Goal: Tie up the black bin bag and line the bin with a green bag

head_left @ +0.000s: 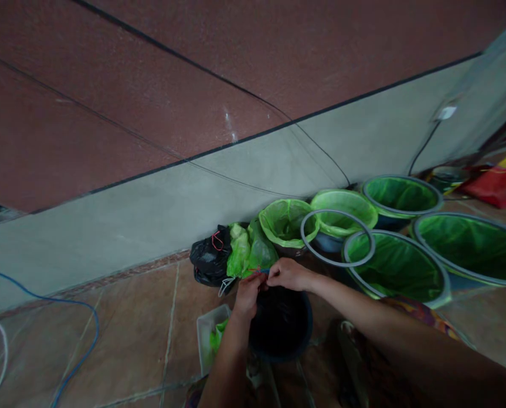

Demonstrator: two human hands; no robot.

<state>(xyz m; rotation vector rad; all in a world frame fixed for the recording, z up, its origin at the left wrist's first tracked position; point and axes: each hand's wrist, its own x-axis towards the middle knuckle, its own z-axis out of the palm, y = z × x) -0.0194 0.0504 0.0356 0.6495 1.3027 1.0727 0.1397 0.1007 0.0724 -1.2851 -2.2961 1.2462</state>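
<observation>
My left hand (247, 296) and my right hand (290, 275) meet with pinched fingertips over a dark bin (310, 323). Thin red and blue strands (259, 270) show at the fingertips; whether they are one piece or several I cannot tell. The bin's inside is too dark to make out. Just beyond my hands, green plastic bags (238, 249) lean beside a knotted black plastic bag (210, 258) with a red tie. A white string (226, 285) trails near the black bag.
Several bins lined with green bags stand to the right, including a near one (399, 272). A loose grey ring (337, 262) rests across two rims. Left of my arm is a white tray (205, 334) holding green plastic. A blue hose (93, 334) crosses the tiles; a wall rises behind.
</observation>
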